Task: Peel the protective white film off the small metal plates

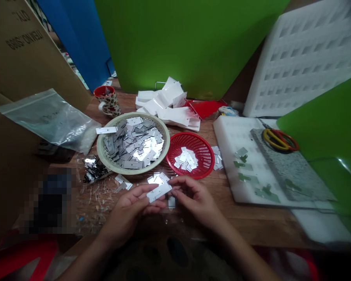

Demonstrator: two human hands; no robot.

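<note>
Both my hands meet over the front of the wooden table. My left hand and my right hand pinch a small flat white strip between their fingertips, one at each end. Just beyond lies a small heap of shiny metal plates. A cream basket full of such plates stands behind it on the left. A red basket with a few white pieces stands on the right.
A clear plastic bag hangs at the left by cardboard boxes. A mug, white packets, a white foam tray with green pieces, scissors and a green board surround the baskets.
</note>
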